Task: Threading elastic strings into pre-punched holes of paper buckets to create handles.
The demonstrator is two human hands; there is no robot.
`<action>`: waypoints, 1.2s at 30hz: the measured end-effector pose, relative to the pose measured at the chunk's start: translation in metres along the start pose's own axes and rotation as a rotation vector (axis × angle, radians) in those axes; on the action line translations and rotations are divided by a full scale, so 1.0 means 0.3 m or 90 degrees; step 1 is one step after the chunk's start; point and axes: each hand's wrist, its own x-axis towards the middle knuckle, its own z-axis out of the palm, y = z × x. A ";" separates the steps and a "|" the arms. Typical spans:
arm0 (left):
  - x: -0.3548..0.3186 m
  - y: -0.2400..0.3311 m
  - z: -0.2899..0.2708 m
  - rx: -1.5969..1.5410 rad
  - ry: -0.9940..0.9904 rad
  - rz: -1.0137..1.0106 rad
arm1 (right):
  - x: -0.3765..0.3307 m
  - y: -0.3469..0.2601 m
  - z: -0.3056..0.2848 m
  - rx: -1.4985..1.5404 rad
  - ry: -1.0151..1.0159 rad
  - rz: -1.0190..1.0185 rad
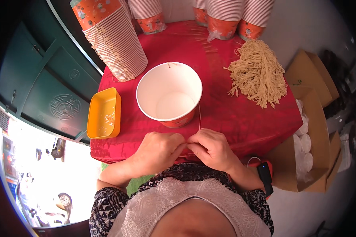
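A large paper bucket, white inside and orange outside, stands upright on the red-covered table in front of me. A short bit of cord pokes through its far wall just under the rim. Along the bucket's right side a thin pale cord runs down to my hands. My left hand and my right hand meet at the near side of the bucket, fingers closed and thumbs pinched together on the cord. The cord's end between the fingertips is mostly hidden.
A leaning stack of nested buckets with cords stands at the back left; more stacks stand behind. A yellow plastic tray with small white bits lies left. A heap of beige cords lies right. An open cardboard box stands beside the table.
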 end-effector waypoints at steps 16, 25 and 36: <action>0.044 -0.105 -0.179 0.263 0.149 0.072 | 0.011 0.004 -0.067 -0.010 0.251 0.050; 0.096 -0.035 -0.108 0.140 0.092 0.125 | -0.018 -0.009 -0.057 -0.004 0.171 0.077; 0.091 -0.044 -0.140 0.100 0.166 0.062 | 0.011 0.018 -0.048 -0.005 0.158 0.097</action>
